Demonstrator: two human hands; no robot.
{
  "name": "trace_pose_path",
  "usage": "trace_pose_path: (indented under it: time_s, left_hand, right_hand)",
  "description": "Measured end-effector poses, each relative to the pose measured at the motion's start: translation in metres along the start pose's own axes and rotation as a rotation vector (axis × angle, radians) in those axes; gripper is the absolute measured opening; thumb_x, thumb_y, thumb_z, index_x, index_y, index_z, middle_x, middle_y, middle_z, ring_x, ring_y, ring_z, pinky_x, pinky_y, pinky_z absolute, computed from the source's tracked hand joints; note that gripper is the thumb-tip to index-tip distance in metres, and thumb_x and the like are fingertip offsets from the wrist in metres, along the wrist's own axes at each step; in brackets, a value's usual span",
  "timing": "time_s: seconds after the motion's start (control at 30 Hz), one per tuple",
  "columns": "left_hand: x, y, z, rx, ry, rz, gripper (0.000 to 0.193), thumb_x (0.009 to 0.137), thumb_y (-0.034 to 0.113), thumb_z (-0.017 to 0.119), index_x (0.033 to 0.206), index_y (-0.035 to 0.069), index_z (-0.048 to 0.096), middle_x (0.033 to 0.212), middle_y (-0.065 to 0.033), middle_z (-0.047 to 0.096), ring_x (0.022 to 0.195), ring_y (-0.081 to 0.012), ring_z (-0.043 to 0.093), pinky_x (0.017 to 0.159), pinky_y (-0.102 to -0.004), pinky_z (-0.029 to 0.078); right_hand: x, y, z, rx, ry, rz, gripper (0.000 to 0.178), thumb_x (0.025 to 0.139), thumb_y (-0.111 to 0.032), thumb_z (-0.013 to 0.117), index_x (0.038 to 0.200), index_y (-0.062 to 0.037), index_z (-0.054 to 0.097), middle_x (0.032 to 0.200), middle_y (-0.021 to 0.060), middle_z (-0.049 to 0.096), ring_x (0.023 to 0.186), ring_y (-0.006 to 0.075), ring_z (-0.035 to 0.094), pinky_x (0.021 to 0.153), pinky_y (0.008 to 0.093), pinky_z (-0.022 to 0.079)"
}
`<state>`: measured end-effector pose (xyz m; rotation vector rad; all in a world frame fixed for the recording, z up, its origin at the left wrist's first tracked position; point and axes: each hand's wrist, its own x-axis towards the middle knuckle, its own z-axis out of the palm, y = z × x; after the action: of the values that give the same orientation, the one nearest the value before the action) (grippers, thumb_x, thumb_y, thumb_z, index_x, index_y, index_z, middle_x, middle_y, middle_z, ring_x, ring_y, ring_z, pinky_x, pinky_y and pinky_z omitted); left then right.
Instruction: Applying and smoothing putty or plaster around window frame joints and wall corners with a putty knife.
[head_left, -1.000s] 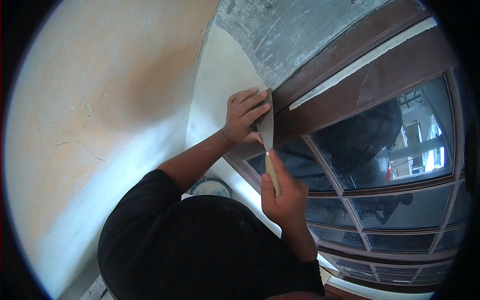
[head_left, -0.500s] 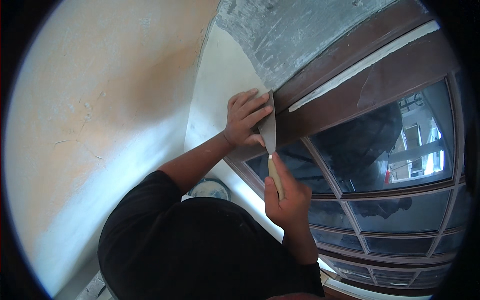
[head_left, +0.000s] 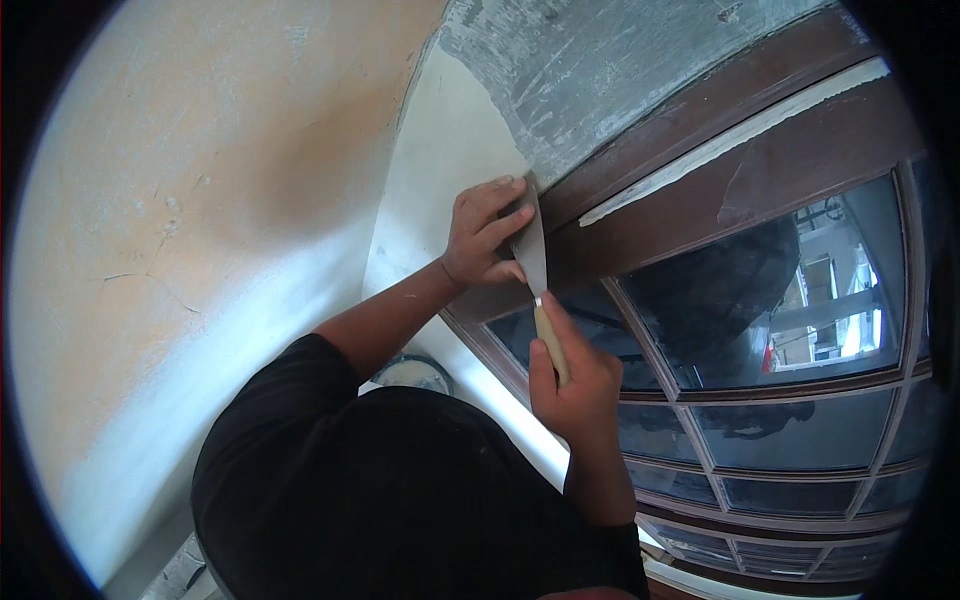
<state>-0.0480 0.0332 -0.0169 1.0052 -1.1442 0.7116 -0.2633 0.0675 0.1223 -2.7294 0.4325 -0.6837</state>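
Observation:
My right hand (head_left: 575, 380) grips the wooden handle of a putty knife (head_left: 535, 270). Its metal blade lies against the wall strip where white plaster (head_left: 440, 170) meets the dark brown window frame (head_left: 700, 190). My left hand (head_left: 485, 235) presses its fingers flat on the blade, near its upper edge. Above the blade the strip is rough grey plaster (head_left: 600, 70). My black sleeves and torso fill the lower middle of the view.
A large cream wall (head_left: 180, 250) curves away on the left. The window has several glass panes (head_left: 770, 300) with dark reflections. A round bucket (head_left: 412, 372) shows below, beside my left arm. A pale strip of tape or filler (head_left: 730, 135) runs along the frame.
Both hands and the putty knife have slid slightly up along the frame edge; the grip is the same.

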Motion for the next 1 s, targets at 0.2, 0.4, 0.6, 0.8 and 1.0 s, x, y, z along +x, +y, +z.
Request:
trace_pose_path:
  time_s: [0.2,0.4,0.6,0.8,1.0]
  left_hand:
    - [0.0,-0.004,-0.002,0.053,-0.038,0.071,0.075,0.079,0.074,0.053,0.124,0.015,0.062,0.134,-0.0155,0.056,0.121,-0.0369,0.053,0.097,-0.0456,0.038]
    - [-0.001,0.002,-0.005,0.033,-0.056,0.043,0.074,0.08,0.074,0.052,0.124,0.015,0.062,0.133,-0.0148,0.057,0.122,-0.0369,0.053,0.096,-0.0464,0.038]
    - [0.003,-0.002,-0.004,0.039,-0.029,0.047,0.074,0.083,0.072,0.05,0.124,0.013,0.062,0.132,-0.016,0.057,0.12,-0.0366,0.054,0.096,-0.0454,0.039]
    - [0.008,-0.005,-0.008,0.031,-0.035,0.054,0.073,0.082,0.07,0.054,0.125,0.011,0.062,0.134,-0.0169,0.056,0.116,-0.0364,0.056,0.096,-0.0448,0.04]
    - [0.011,-0.007,-0.016,0.05,-0.07,-0.019,0.075,0.081,0.07,0.055,0.129,0.014,0.06,0.14,-0.0135,0.053,0.126,-0.0403,0.047,0.104,-0.0514,0.034]
  right_hand:
    - [0.004,-0.011,-0.005,0.046,-0.042,0.054,0.047,0.085,-0.013,0.062,0.131,-0.0002,0.056,0.082,0.0214,0.069,0.062,0.0326,0.069,0.06,0.0377,0.054]
    - [0.001,-0.015,-0.002,0.031,-0.032,0.056,0.048,0.084,-0.011,0.062,0.131,-0.0002,0.056,0.08,0.0221,0.068,0.062,0.0334,0.068,0.059,0.0374,0.054]
    - [0.009,-0.015,-0.001,0.044,-0.022,0.036,0.049,0.085,-0.012,0.062,0.132,-0.0006,0.055,0.08,0.0224,0.068,0.063,0.0336,0.069,0.06,0.0391,0.054]
    - [0.015,-0.014,-0.001,0.03,-0.017,0.007,0.047,0.086,-0.013,0.061,0.131,-0.0003,0.055,0.082,0.0212,0.069,0.064,0.0335,0.069,0.06,0.0385,0.054]
    - [0.024,-0.024,-0.006,0.025,-0.041,0.036,0.042,0.085,-0.006,0.062,0.127,0.0014,0.059,0.089,0.0235,0.07,0.072,0.0306,0.072,0.066,0.0331,0.055]
